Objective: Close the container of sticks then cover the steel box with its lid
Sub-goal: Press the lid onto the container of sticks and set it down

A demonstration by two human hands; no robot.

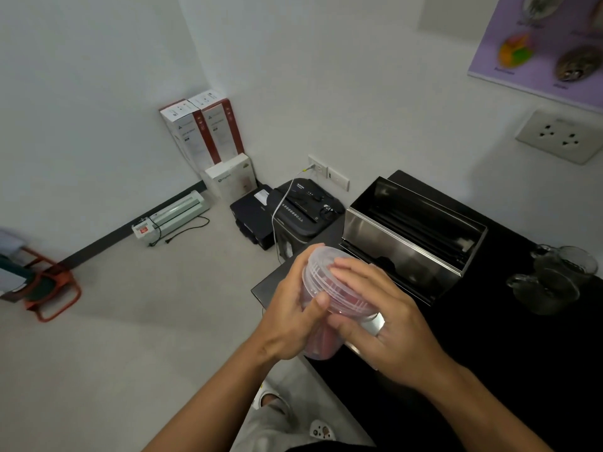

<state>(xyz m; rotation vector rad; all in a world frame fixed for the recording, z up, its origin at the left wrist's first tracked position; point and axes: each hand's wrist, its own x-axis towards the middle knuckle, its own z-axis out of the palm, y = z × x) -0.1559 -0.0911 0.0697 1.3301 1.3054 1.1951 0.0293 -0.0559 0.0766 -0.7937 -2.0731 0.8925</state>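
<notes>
The first step is in hand: the clear plastic container (321, 324), reddish sticks showing through its wall, is held in the air just in front of the open steel box (414, 236). The left hand (290, 321) is wrapped around its body, while the right hand (381, 318) lies flat over the ribbed clear lid (329, 282), pressing it down. Whether the lid has seated all round I cannot tell. Next, probably, the rim needs a firm press, then the container goes onto the black bench (522, 337). The flat steel sheet (267, 285) in front of the box may be its lid.
</notes>
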